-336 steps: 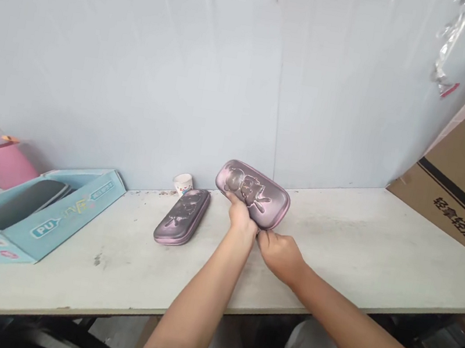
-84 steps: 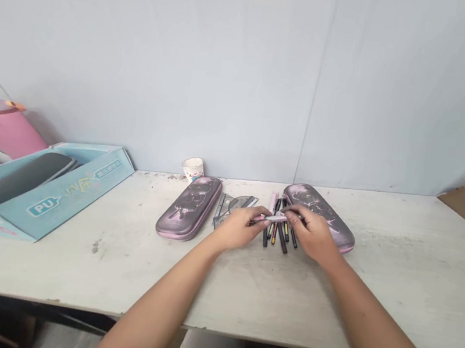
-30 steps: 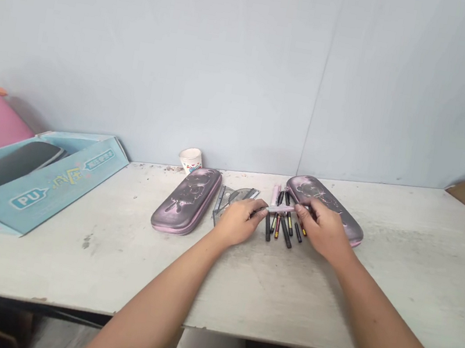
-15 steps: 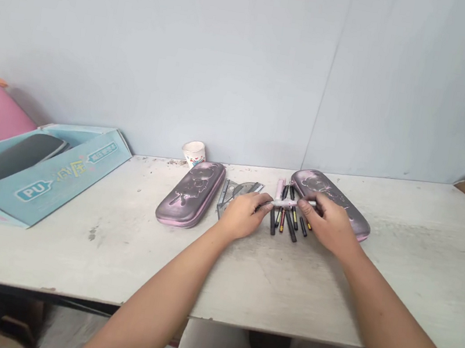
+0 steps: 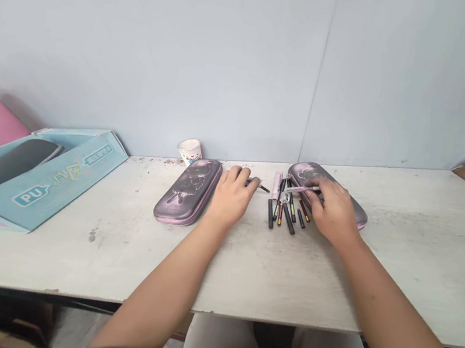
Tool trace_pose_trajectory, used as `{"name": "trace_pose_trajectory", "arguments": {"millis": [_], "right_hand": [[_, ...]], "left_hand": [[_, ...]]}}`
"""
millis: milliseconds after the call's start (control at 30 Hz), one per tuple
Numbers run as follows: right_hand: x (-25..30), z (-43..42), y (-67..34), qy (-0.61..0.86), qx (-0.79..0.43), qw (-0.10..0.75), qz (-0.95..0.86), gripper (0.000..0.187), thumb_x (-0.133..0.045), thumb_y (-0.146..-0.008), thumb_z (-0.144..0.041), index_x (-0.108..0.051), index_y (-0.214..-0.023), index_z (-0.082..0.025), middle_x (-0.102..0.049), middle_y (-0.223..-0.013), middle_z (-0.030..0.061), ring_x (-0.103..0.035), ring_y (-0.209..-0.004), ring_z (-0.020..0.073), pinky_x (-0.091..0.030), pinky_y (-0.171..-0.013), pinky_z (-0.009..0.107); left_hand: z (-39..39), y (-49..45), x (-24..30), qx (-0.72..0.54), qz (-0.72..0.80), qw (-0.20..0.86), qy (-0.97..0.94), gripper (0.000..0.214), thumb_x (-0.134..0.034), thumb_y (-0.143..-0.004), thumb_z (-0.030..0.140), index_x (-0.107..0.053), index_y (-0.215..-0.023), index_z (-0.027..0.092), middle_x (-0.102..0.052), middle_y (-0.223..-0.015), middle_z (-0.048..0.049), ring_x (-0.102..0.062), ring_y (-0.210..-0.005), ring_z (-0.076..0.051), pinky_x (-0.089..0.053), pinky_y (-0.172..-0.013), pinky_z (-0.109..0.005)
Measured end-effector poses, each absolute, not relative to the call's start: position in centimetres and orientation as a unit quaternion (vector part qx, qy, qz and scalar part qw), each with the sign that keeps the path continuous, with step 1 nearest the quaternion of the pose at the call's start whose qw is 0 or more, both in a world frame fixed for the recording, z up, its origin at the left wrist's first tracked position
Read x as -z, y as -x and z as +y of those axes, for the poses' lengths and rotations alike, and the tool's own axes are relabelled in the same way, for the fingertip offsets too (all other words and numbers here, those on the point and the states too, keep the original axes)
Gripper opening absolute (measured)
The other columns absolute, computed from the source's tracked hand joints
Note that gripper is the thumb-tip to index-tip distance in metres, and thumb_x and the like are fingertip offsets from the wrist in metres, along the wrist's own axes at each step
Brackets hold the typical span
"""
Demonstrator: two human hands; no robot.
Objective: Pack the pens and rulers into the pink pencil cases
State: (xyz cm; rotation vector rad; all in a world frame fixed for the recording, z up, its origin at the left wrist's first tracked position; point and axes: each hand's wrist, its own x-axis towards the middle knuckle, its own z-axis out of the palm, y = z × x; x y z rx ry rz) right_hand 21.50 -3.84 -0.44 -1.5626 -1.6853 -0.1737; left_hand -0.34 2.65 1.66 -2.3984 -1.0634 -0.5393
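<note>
Right hand [image 5: 335, 211] pinching slim pink pen [image 5: 301, 188] between thumb and fingertips, pen near level, over loose pens [image 5: 285, 213] lying on white table [image 5: 69, 254]. Pen's far end buried in grip. Left hand [image 5: 233, 194], fingers curled, beside pile; dark-tipped item [image 5: 262, 187] pokes past fingers, mostly hidden, held or only touched: cannot tell. Pile mixes dark and pink barrels, small colored ends hard to make out. Right pencil case [image 5: 306, 171] partly hidden behind right hand, touching pile's edge. Left pencil case [image 5: 188, 190] just beside left hand; paper cup [image 5: 189, 151] behind it, against wall.
</note>
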Motion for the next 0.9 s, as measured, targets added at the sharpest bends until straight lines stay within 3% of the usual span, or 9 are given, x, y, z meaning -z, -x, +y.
{"name": "trace_pose_trajectory", "arguments": {"millis": [200, 300, 467, 600, 700, 800, 833, 900], "right_hand": [[-0.2, -4.3, -20.7, 0.591, 0.029, 0.437, -0.677, 0.018, -0.042, -0.085, -0.026, -0.057, -0.094, -0.020, -0.063, -0.096, 0.0074, -0.054, -0.093, 0.0241, -0.038, -0.082, 0.038], [-0.5, -4.5, -20.5, 0.560, -0.008, 0.477, -0.677, 0.017, -0.044, -0.084, -0.025, -0.057, -0.093, -0.021, -0.063, -0.095, 0.0052, -0.055, -0.092, 0.0212, -0.040, -0.079, 0.033], [-0.7, -4.5, -20.5, 0.539, -0.073, 0.522, -0.657, 0.014, -0.047, -0.081, -0.023, -0.058, -0.090, -0.022, -0.063, -0.089, 0.0019, -0.057, -0.082, 0.0173, -0.042, -0.073, 0.029], [-0.8, -4.7, -20.4, 0.538, -0.076, 0.528, -0.653, 0.015, -0.047, -0.080, -0.024, -0.059, -0.089, -0.023, -0.064, -0.088, 0.0014, -0.057, -0.080, 0.0169, -0.041, -0.071, 0.029], [-1.0, -5.0, -20.2, 0.578, -0.077, 0.491, -0.647, 0.016, -0.049, -0.081, -0.033, -0.060, -0.083, -0.022, -0.063, -0.074, 0.0008, -0.056, -0.068, 0.0159, -0.039, -0.062, 0.027], [-1.0, -5.3, -20.0, 0.644, -0.077, 0.446, -0.617, 0.040, -0.043, -0.083, -0.050, -0.056, -0.062, -0.020, -0.049, -0.048, -0.0012, -0.045, -0.050, 0.0137, -0.031, -0.052, 0.026], [-1.1, -5.3, -20.0, 0.649, -0.078, 0.442, -0.614, 0.043, -0.040, -0.083, -0.053, -0.055, -0.061, -0.020, -0.046, -0.047, -0.0015, -0.044, -0.049, 0.0133, -0.030, -0.051, 0.026], [-1.1, -5.3, -20.0, 0.625, -0.096, 0.459, -0.625, 0.038, -0.040, -0.084, -0.052, -0.059, -0.077, -0.020, -0.052, -0.054, -0.0016, -0.046, -0.051, 0.0130, -0.031, -0.051, 0.025]], "left_hand": [[1.8, -0.3, -1.8, 0.213, -0.420, 0.205, 0.858, 0.029, -0.036, -0.087, 0.017, -0.059, -0.105, 0.022, -0.052, -0.103, -0.0122, -0.041, -0.098, -0.027, -0.035, -0.080, -0.040], [1.4, -0.9, -1.5, 0.228, -0.422, 0.068, 0.875, 0.027, -0.034, -0.089, 0.026, -0.058, -0.102, 0.021, -0.055, -0.093, -0.0095, -0.044, -0.091, -0.024, -0.037, -0.078, -0.037], [1.9, -1.4, -1.0, 0.213, -0.383, -0.260, 0.861, 0.025, -0.032, -0.089, 0.030, -0.053, -0.081, 0.019, -0.050, -0.069, -0.0001, -0.047, -0.070, -0.014, -0.038, -0.069, -0.027], [1.9, -1.3, -0.9, 0.220, -0.342, -0.398, 0.822, 0.027, -0.034, -0.087, 0.033, -0.047, -0.068, 0.017, -0.043, -0.063, 0.0025, -0.041, -0.060, -0.010, -0.034, -0.061, -0.023], [1.6, -1.4, -1.2, 0.218, -0.346, -0.401, 0.820, 0.025, -0.037, -0.086, 0.031, -0.050, -0.070, 0.017, -0.044, -0.062, 0.0026, -0.040, -0.059, -0.010, -0.033, -0.060, -0.023], [1.4, -1.5, -1.4, 0.263, -0.382, -0.332, 0.821, 0.013, -0.046, -0.081, 0.026, -0.057, -0.082, 0.018, -0.051, -0.068, 0.0017, -0.046, -0.066, -0.012, -0.036, -0.066, -0.024], [1.5, -1.5, -1.4, 0.279, -0.390, -0.311, 0.820, 0.012, -0.049, -0.079, 0.024, -0.058, -0.084, 0.019, -0.054, -0.072, 0.0012, -0.048, -0.069, -0.013, -0.037, -0.068, -0.025], [1.7, -1.4, -1.3, 0.307, -0.398, -0.288, 0.815, 0.012, -0.051, -0.077, 0.022, -0.058, -0.086, 0.020, -0.058, -0.078, 0.0003, -0.050, -0.074, -0.014, -0.039, -0.072, -0.025]]}}
